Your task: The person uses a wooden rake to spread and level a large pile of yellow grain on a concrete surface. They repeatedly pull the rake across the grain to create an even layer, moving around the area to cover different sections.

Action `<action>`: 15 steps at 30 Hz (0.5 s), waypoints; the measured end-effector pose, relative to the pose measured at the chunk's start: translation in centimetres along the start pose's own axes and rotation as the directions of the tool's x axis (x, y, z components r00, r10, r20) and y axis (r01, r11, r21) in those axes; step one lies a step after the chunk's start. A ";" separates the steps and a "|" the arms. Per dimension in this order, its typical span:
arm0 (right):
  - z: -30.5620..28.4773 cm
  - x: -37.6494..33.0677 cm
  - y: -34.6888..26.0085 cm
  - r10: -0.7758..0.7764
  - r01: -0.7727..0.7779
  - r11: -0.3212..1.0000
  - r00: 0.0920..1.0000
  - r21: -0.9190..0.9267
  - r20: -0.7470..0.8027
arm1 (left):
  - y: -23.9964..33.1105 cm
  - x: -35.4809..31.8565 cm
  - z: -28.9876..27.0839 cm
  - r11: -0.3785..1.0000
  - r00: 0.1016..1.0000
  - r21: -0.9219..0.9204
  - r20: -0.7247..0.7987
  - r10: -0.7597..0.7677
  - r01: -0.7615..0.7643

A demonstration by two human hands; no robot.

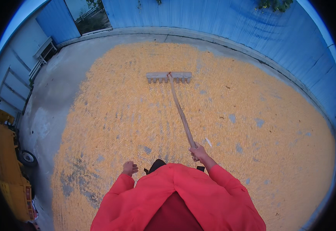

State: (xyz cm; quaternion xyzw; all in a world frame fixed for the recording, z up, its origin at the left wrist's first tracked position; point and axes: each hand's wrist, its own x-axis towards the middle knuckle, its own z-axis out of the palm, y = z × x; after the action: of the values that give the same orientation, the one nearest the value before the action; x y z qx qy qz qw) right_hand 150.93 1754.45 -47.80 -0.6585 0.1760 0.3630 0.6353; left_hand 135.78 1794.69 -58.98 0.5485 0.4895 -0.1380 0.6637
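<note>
My right hand point(199, 152) is closed round the lower end of the long handle of a wooden rake point(181, 113). Ahead of me, the rake's toothed head point(169, 75) rests on a thin layer of yellow grain point(125, 104) that looks like corn kernels. The handle runs from my hand up and slightly left to the middle of the head. My left hand point(130, 168) hangs free at my left side, holding nothing, its fingers loosely bent and a little apart. Red sleeves cover both my arms.
A blue metal fence point(214, 19) with a low kerb bounds the far side and the right. At left stand a yellow vehicle point(7, 161) with a black wheel, a metal frame point(12, 89) and a bench point(44, 50). Grey concrete point(45, 111) borders the grain, and bare patches show through it.
</note>
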 end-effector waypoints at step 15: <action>1.9 28.9 -26.4 -0.008 0.010 1.000 0.996 0.025 -0.091 | 35.7 23.1 11.4 0.999 0.998 0.036 -0.053 -0.021 0.023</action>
State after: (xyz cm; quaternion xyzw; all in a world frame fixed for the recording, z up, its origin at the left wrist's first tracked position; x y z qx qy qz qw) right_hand 188.23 1766.39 -49.23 -0.6670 0.2065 0.3274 0.6366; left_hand 178.29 1805.87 -57.22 0.5583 0.5103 -0.1398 0.6390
